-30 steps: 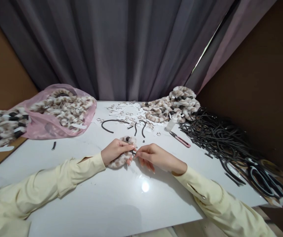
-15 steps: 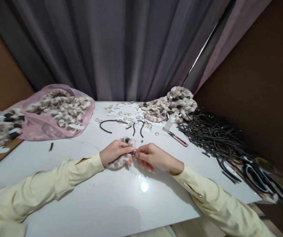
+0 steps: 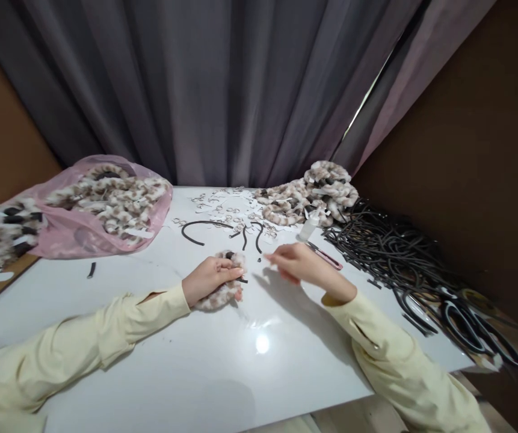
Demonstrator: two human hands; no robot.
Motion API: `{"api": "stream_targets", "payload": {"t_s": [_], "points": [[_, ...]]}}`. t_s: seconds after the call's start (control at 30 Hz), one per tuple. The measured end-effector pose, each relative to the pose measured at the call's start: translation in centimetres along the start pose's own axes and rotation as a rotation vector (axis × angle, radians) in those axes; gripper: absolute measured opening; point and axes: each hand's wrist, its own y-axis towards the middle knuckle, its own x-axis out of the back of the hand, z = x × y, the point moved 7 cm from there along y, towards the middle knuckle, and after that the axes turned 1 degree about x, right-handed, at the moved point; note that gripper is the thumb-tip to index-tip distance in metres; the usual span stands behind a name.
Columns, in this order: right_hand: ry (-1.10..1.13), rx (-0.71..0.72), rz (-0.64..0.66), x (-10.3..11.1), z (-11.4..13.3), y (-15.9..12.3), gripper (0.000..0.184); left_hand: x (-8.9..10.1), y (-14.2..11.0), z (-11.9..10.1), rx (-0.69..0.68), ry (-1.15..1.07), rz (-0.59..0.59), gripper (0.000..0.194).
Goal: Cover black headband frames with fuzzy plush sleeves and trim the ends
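Observation:
My left hand (image 3: 211,278) is closed around a fluffy white-and-brown fur loop (image 3: 218,297) low over the table. A short black cord end (image 3: 243,281) sticks out beside my thumb, and a dark patch shows on the loop's upper part. My right hand (image 3: 301,264) is in the air to the right, apart from the loop, its fingers pointing left. Motion blurs those fingers, so I cannot tell whether anything is between them. Just beyond it lie a pink-handled cutter (image 3: 326,255) and a small clear bottle (image 3: 308,227). Cut black cord pieces (image 3: 207,224) lie farther back.
A pink bag (image 3: 55,237) of fur loops stands at the left. Small metal rings and white tags (image 3: 234,204) are scattered at the back, beside a fur pile (image 3: 331,183). Many black cords (image 3: 394,246) and large scissors (image 3: 466,328) cover the table's right side.
My right hand has left the fur loop and moved right and slightly away from me. The black cord end beside my left thumb now shows. My left hand keeps its hold.

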Motion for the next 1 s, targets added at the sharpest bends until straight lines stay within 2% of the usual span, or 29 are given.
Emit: {"api": "stream_targets", "payload": {"t_s": [0.13,0.17,0.23,0.3,0.4,0.5,0.57,0.63,0.7,0.87,1.0], "points": [[-0.091,-0.085,-0.503,8.9,-5.0,1.1,0.034,0.3,0.1,0.0,-0.022,-0.072,-0.037,0.032],[-0.082,-0.096,-0.561,10.1,-6.3,1.5,0.031,0.4,0.2,0.1,-0.023,-0.101,-0.050,0.033],[-0.041,-0.091,-0.605,10.9,-8.3,2.6,0.033,0.7,0.3,0.2,-0.025,-0.155,-0.083,0.035],[0.025,-0.047,-0.575,10.2,-9.3,3.9,0.038,1.1,0.5,0.1,-0.034,-0.186,-0.127,0.036],[0.108,0.051,-0.512,8.7,-8.6,5.6,0.050,1.8,0.7,0.0,-0.048,-0.215,-0.188,0.034],[0.136,0.144,-0.442,8.2,-5.9,6.1,0.050,2.3,0.8,-0.2,-0.066,-0.236,-0.218,0.033],[0.128,0.187,-0.343,7.9,-3.6,5.9,0.044,2.6,0.8,-0.2,-0.072,-0.238,-0.234,0.033],[0.091,0.207,-0.179,6.7,-1.4,5.2,0.041,2.7,0.8,-0.2,-0.075,-0.244,-0.246,0.033],[0.054,0.200,-0.118,5.7,0.1,4.2,0.044,2.8,0.7,-0.2,-0.077,-0.251,-0.259,0.032],[0.034,0.158,-0.163,3.4,2.3,1.7,0.041,2.9,0.7,-0.2,-0.083,-0.280,-0.282,0.029],[0.049,0.113,-0.227,2.3,3.2,0.8,0.038,2.9,0.7,-0.2,-0.075,-0.284,-0.284,0.027]]}}
